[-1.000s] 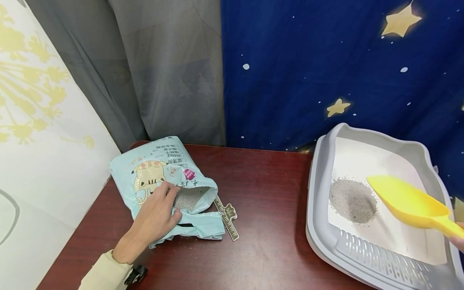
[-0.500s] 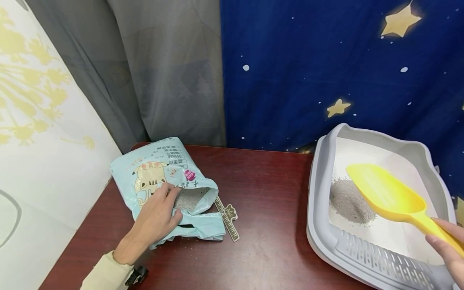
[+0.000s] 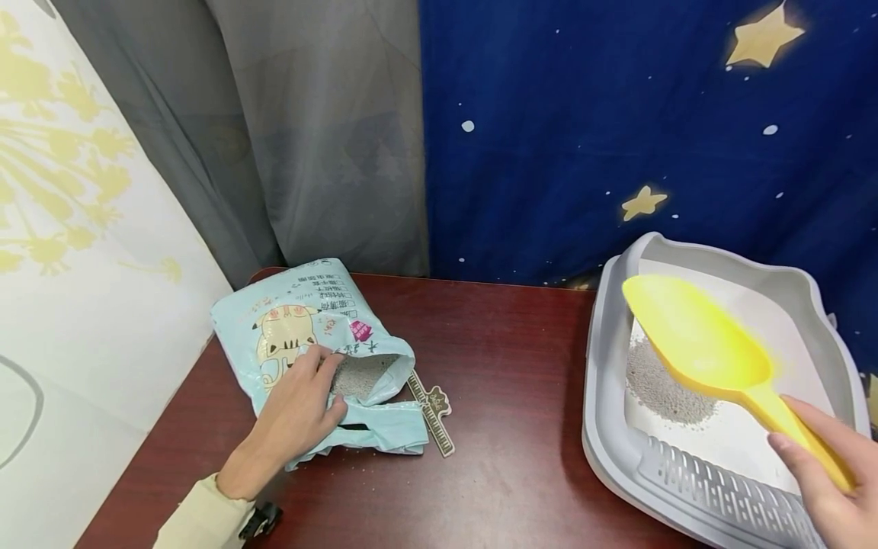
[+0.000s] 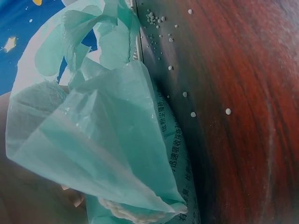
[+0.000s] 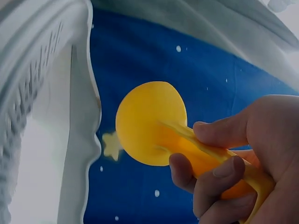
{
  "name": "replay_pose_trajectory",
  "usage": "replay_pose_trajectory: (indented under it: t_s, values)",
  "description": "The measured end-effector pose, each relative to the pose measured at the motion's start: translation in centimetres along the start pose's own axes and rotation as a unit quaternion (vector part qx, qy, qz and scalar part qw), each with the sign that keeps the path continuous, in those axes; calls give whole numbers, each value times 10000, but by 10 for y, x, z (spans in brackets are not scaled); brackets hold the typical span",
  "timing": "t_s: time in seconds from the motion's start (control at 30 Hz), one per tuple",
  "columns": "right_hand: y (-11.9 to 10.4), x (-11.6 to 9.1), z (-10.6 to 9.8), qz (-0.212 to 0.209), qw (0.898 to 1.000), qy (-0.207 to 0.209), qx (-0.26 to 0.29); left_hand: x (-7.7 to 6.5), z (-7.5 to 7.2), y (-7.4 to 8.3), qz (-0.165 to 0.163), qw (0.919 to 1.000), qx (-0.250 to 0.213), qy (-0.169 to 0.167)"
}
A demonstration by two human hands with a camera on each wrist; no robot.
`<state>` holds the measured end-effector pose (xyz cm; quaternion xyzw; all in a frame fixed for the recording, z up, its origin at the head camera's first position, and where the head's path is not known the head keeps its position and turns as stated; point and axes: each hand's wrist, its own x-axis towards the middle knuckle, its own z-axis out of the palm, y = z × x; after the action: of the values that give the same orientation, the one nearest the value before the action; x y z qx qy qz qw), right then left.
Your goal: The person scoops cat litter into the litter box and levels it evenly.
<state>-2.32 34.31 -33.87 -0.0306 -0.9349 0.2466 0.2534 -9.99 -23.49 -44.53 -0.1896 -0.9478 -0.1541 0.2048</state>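
A light blue bag of cat litter (image 3: 240, 316) lies on the table at the left in the head view, its mouth facing right with grey granules (image 3: 360, 377) inside. My left hand (image 3: 298, 408) grips the edge of that mouth, thumb and fingers bent at it. In the left wrist view, the crumpled bag film (image 4: 107, 135) hides most of the hand. My right hand (image 3: 833, 465) holds a yellow scoop (image 3: 700, 335) by its handle above the grey litter box (image 3: 600, 366). In the right wrist view, fingers (image 5: 224, 170) and thumb wrap the handle. No granules show in the scoop's bowl.
A pile of grey litter (image 3: 665, 385) lies on the box's white floor. Beside the bag's mouth is a flat patterned clip (image 3: 435, 415). Loose granules (image 4: 184, 94) dot the dark red table (image 3: 507, 381). Grey and blue curtains (image 3: 521, 152) hang behind, with a white wall (image 3: 89, 290) at left.
My right hand has come in from the right edge, and the scoop has shifted left and upward over the litter box. The left hand and bag stay in place.
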Motion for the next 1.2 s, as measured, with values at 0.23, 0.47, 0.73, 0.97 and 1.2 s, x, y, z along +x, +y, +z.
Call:
replay_pose_trajectory:
  t_s: [0.23, 0.47, 0.73, 0.97, 1.2]
  values:
    - [-12, -2, 5, -577, 9942, -559, -717, 1, 0, -1, 27, 10000, 3, -2]
    - [-27, -10, 19, -798, 9874, -911, -1021, 2, 0, 0, -31, 9999, 3, -110]
    - [-41, -16, 41, -1492, 9852, -605, -593, 1, 0, 0, -66, 9999, 32, -125]
    - [-59, -22, 53, -1503, 9848, -720, -487, 1, 0, 0, -90, 9999, 19, -103]
    - [-70, -31, 69, -1803, 9819, -472, -348, 0, 0, 0, -111, 9999, 9, -123]
